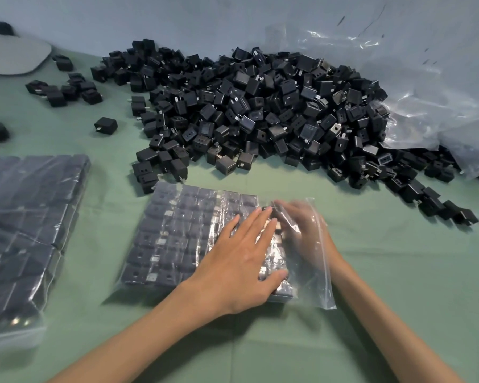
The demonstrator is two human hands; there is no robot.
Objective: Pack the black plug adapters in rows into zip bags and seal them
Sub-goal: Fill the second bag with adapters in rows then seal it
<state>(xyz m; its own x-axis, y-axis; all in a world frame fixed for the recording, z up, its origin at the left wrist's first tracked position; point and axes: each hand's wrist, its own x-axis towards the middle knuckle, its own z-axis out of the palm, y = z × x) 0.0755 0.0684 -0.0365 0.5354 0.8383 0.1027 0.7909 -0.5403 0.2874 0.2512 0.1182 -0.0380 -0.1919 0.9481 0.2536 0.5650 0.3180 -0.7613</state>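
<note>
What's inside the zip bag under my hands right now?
Rows of black plug adapters fill the zip bag. The right hand reaches inside; the left hand covers some adapters.

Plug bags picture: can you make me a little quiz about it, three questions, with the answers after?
1. True or false: the left hand lies flat on top of the zip bag.
2. Where is the right hand? A) inside the bag's open end B) on the loose pile C) off the table
3. Fill in: the full bag lies to the ____ of the bag being packed.

Key: 1 true. 2 A; the hand shows through the plastic, blurred. 3 left.
</note>
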